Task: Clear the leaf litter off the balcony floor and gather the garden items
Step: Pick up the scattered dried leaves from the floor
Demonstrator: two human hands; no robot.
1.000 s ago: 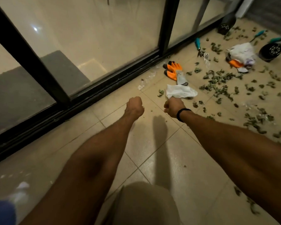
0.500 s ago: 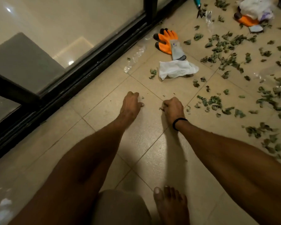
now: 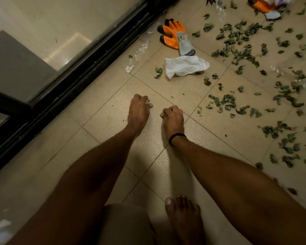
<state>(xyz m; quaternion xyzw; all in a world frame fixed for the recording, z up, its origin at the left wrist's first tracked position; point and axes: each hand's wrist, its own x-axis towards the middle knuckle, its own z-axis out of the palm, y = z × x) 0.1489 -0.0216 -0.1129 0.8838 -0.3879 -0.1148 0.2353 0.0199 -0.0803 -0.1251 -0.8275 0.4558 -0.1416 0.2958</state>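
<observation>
Tiled balcony floor (image 3: 95, 131), door track (image 3: 81, 68) at 9 o'clock. Leaf litter (image 3: 226, 101) strewn 1 to 3 o'clock; orange glove (image 3: 172, 31) and white cloth (image 3: 185, 65) at 12. Hands low, likely crumb-picking: left hand (image 3: 139, 108) curled onto tile by leaf scrap (image 3: 148, 100), right hand (image 3: 172, 114) fisted. Whether either holds anything, cannot tell.

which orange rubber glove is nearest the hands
The orange-and-grey glove by the black door track, just beyond the white crumpled cloth; the other orange glove lies at the top edge.

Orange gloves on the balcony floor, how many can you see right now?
3. One orange glove overlaps a second by the door track, beyond the white cloth. A third sits at the top edge, partly covered; others may be hidden.
</observation>
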